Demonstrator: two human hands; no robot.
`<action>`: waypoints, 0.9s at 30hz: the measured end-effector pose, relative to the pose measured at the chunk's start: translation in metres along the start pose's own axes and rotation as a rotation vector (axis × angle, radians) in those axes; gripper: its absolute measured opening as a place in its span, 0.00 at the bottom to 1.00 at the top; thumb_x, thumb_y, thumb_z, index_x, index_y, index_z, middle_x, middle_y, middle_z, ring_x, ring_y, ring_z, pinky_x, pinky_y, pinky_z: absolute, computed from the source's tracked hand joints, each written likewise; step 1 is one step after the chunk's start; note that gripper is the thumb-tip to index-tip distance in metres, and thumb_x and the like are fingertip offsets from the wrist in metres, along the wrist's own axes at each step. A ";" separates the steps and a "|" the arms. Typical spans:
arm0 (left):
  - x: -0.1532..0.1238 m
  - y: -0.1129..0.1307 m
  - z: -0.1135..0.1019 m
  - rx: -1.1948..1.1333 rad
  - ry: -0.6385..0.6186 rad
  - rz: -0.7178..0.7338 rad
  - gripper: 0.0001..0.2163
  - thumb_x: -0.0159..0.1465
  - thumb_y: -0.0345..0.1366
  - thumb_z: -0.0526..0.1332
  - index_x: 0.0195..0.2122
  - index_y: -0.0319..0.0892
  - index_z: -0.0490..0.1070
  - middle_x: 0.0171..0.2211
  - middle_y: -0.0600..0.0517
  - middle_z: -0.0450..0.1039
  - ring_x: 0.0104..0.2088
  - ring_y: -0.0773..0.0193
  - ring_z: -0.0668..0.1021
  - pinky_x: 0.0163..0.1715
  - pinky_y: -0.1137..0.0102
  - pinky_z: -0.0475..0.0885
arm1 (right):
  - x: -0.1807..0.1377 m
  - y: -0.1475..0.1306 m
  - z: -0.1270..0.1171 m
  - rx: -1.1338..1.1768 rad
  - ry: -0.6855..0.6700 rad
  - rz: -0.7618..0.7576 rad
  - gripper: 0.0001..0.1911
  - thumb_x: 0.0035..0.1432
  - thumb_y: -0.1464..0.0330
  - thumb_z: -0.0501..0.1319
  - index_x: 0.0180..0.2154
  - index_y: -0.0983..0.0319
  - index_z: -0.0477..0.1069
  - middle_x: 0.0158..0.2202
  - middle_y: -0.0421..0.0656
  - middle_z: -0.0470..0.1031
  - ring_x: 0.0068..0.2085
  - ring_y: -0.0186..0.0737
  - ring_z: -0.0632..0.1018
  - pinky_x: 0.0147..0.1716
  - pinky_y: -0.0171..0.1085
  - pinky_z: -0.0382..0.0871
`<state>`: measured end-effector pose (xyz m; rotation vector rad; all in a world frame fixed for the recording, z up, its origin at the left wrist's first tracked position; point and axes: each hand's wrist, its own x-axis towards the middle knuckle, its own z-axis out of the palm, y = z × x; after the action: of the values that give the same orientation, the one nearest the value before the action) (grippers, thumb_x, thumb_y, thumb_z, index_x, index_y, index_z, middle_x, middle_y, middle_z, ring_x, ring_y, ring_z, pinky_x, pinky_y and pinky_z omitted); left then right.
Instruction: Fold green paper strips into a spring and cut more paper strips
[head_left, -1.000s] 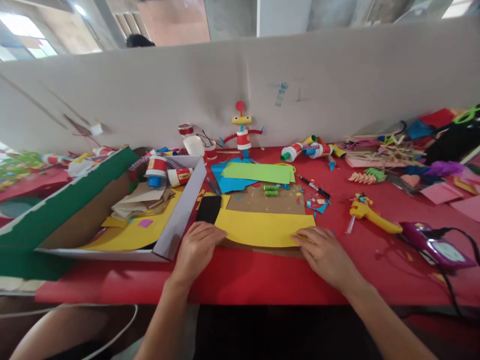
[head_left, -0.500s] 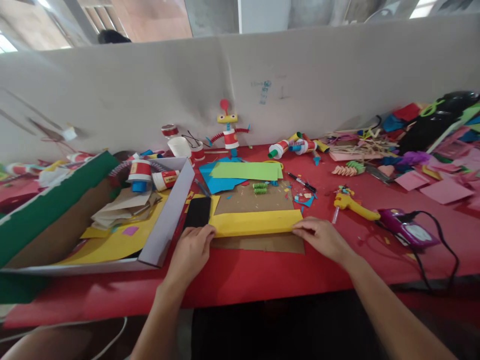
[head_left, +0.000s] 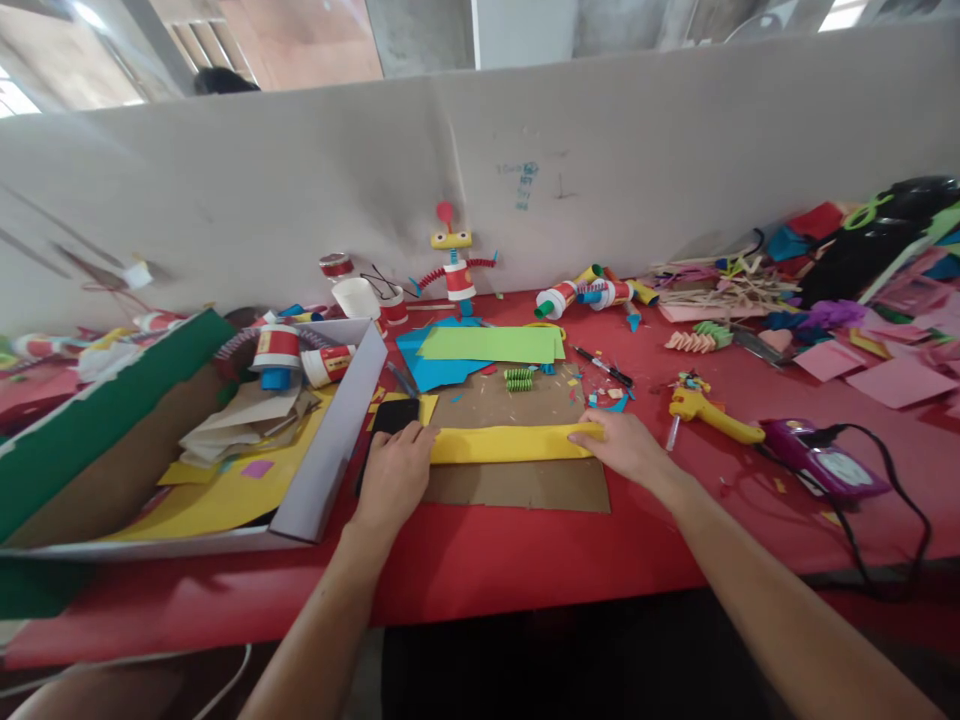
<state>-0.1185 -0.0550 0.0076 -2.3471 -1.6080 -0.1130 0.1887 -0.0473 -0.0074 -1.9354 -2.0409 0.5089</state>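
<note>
So, nearest the camera, a yellow paper strip (head_left: 506, 446) is held by its two ends, laid across a piece of cardboard (head_left: 517, 488) on the red surface (head_left: 540, 560). The right end is pinched by the right hand (head_left: 621, 446), thumb on top; the left end is covered by the curled left hand (head_left: 396, 475), and whether it's pinched or just pressed can't be told. Probably both ends are held so the folded-looking band is kept straight, with the cardboard likely used as a work mat. A black slab (head_left: 397, 413) is partly hidden by the left hand. Over left, cups (head_left: 276, 350) and scrap paper (head_left: 244, 425) are held in an open box (head_left: 330, 455), presumably so nothing gets scattered. The yellow glue gun (head_left: 718, 419) is laid well off to the right, probably to be out of the way. Farther back, green paper (head_left: 495, 344) is stacked over blue paper (head_left: 441, 373), and a little cup robot (head_left: 458, 282) is stood near the pale wall (head_left: 337, 170), maybe parked there for safety.
</note>
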 end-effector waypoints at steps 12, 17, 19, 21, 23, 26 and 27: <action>0.018 -0.003 0.016 -0.108 0.024 -0.100 0.15 0.64 0.38 0.48 0.50 0.43 0.63 0.41 0.46 0.69 0.39 0.58 0.72 0.39 0.64 0.62 | -0.005 0.000 0.005 -0.035 0.028 0.016 0.10 0.54 0.60 0.55 0.35 0.57 0.70 0.28 0.41 0.75 0.32 0.41 0.74 0.26 0.33 0.56; 0.018 -0.003 0.019 -0.048 -0.034 -0.024 0.14 0.64 0.32 0.47 0.47 0.45 0.66 0.37 0.46 0.67 0.39 0.58 0.71 0.39 0.63 0.62 | -0.004 0.000 0.007 -0.072 0.035 0.034 0.10 0.55 0.60 0.55 0.36 0.57 0.69 0.30 0.41 0.76 0.32 0.42 0.75 0.27 0.33 0.56; 0.017 -0.003 0.018 -0.036 -0.040 0.000 0.15 0.64 0.30 0.46 0.47 0.46 0.66 0.37 0.47 0.67 0.37 0.59 0.71 0.38 0.63 0.61 | -0.004 -0.001 0.008 -0.095 0.037 0.050 0.11 0.55 0.60 0.55 0.37 0.57 0.68 0.30 0.42 0.76 0.32 0.43 0.75 0.26 0.34 0.56; 0.017 -0.002 0.017 -0.027 -0.043 0.009 0.15 0.63 0.28 0.46 0.47 0.45 0.66 0.37 0.47 0.67 0.36 0.60 0.71 0.38 0.63 0.61 | -0.005 -0.002 0.008 -0.123 0.035 0.071 0.12 0.55 0.60 0.54 0.39 0.56 0.67 0.30 0.42 0.76 0.32 0.44 0.75 0.26 0.34 0.56; 0.016 -0.001 0.016 -0.011 -0.049 0.011 0.15 0.62 0.26 0.46 0.46 0.45 0.66 0.37 0.47 0.66 0.35 0.60 0.71 0.37 0.63 0.61 | -0.006 -0.005 0.009 -0.160 0.038 0.092 0.13 0.56 0.59 0.53 0.42 0.56 0.66 0.31 0.43 0.76 0.32 0.44 0.75 0.26 0.34 0.56; 0.016 0.000 0.014 0.018 -0.062 0.008 0.16 0.61 0.25 0.46 0.45 0.43 0.67 0.38 0.46 0.67 0.36 0.60 0.72 0.37 0.63 0.62 | -0.009 -0.009 0.009 -0.213 0.051 0.103 0.15 0.57 0.60 0.52 0.45 0.57 0.64 0.33 0.45 0.75 0.33 0.45 0.76 0.26 0.35 0.57; 0.016 0.001 0.013 0.026 -0.066 0.007 0.16 0.61 0.25 0.46 0.45 0.43 0.67 0.38 0.46 0.67 0.36 0.59 0.72 0.38 0.63 0.62 | -0.009 -0.010 0.009 -0.225 0.054 0.102 0.16 0.58 0.60 0.52 0.46 0.57 0.63 0.34 0.46 0.75 0.34 0.46 0.76 0.26 0.35 0.58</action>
<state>-0.1133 -0.0369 -0.0015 -2.3595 -1.6215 -0.0128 0.1764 -0.0577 -0.0113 -2.1643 -2.0497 0.2542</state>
